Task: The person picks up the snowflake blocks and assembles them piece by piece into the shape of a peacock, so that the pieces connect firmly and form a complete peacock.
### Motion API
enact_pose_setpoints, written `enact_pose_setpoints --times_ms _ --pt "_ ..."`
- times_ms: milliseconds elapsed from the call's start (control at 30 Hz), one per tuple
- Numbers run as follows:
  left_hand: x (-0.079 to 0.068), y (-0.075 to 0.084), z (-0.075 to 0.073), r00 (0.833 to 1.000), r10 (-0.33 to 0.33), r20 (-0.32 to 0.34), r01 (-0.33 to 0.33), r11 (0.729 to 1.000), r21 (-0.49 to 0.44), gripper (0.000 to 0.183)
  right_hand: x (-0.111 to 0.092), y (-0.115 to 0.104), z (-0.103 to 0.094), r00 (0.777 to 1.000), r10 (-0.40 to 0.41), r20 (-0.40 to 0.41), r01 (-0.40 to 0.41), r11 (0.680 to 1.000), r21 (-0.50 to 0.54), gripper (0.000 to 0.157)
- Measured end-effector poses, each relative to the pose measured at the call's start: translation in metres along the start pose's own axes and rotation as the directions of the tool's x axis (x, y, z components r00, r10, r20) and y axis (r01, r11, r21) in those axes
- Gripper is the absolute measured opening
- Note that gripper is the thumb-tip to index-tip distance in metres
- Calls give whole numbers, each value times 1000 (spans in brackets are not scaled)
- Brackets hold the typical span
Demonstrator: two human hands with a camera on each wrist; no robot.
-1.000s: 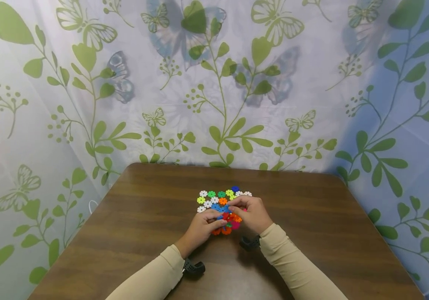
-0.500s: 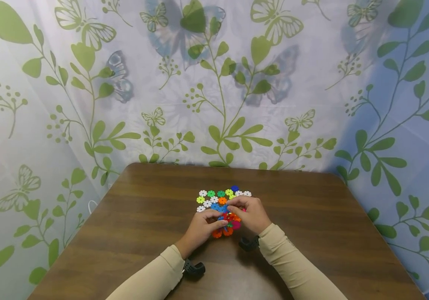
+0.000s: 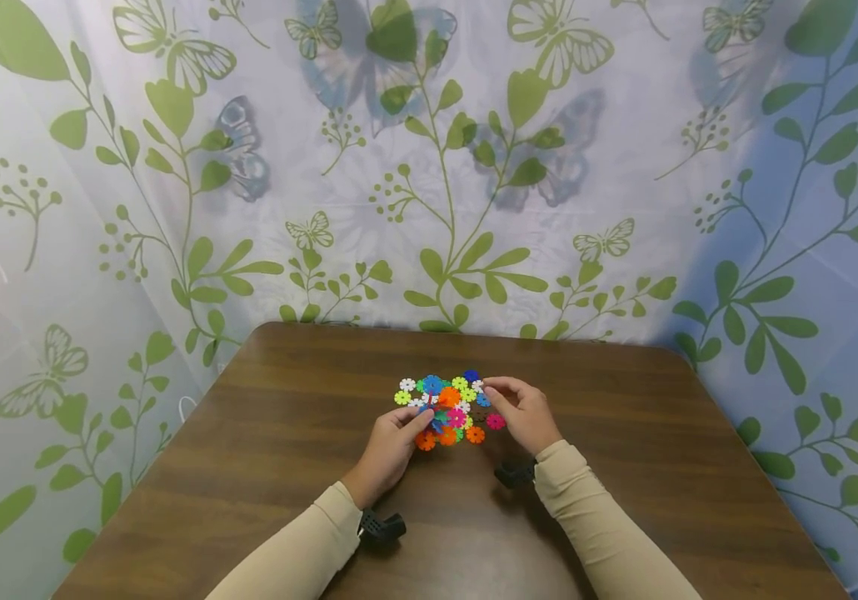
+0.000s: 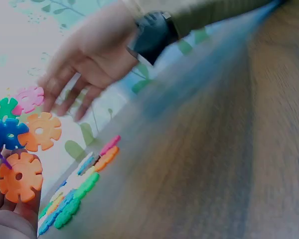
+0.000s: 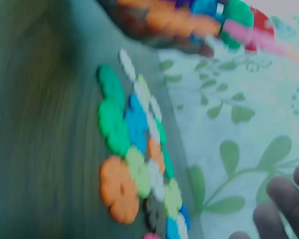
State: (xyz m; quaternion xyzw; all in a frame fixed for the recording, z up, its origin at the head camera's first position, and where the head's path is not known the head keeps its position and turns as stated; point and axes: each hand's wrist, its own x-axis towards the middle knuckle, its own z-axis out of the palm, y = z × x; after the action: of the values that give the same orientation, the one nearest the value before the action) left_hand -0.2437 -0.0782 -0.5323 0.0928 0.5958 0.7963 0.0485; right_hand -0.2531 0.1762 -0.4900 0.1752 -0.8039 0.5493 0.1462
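In the head view, the wooden table (image 3: 324, 408) carries a spread of loose flower-shaped discs (image 3: 402, 398), about midway between its left and right edges and nearer the far edge. Over the near part of that spread, the left hand (image 3: 386, 450) holds a joined cluster of discs (image 3: 456, 418), thumb and fingers clamped on it. The right hand (image 3: 525, 417) is beside the spread, on the side toward the table's right edge, with thumb and forefinger extended toward the discs. Both wrists wear a black device (image 3: 382, 527) (each just past a tan cuff), and a leaf-and-butterfly curtain (image 3: 369, 196) hangs behind the far edge.

In the left wrist view, the cluster is raised above the table, the left hand around its lower orange disc (image 4: 20, 177); a purple piece (image 4: 1, 157) stands edge-on there. The right hand, blurred, has its fingers relaxed and slightly apart near a pink disc (image 4: 29, 99); whether it touches is unclear.

In the right wrist view, the right fingers (image 5: 284, 209) are apart at lower right. The loose discs lie flat, a brown disc (image 5: 155, 215) among them.
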Motion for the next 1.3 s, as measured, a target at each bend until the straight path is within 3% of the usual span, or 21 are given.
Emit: enact_pose_setpoints --times_ms 167,400,600,900,1300 --pt "1 2 0 999 -43 -30 37 981 -188 25 1 12 -7 993 96 62 -88 990 -112 24" --pt "1 6 2 995 -76 -66 57 965 -255 18 0 25 -14 978 172 116 -143 963 -227 21" --pt "0 7 0 996 -92 -22 81 948 -308 20 -1 34 -19 966 203 161 -148 943 -299 16" --pt "1 8 0 994 -106 -14 94 924 -370 19 -2 40 -16 974 127 185 -56 936 -347 11" --pt "0 8 0 995 -99 10 94 912 -399 18 -5 43 -14 977 97 188 -24 934 -357 12"
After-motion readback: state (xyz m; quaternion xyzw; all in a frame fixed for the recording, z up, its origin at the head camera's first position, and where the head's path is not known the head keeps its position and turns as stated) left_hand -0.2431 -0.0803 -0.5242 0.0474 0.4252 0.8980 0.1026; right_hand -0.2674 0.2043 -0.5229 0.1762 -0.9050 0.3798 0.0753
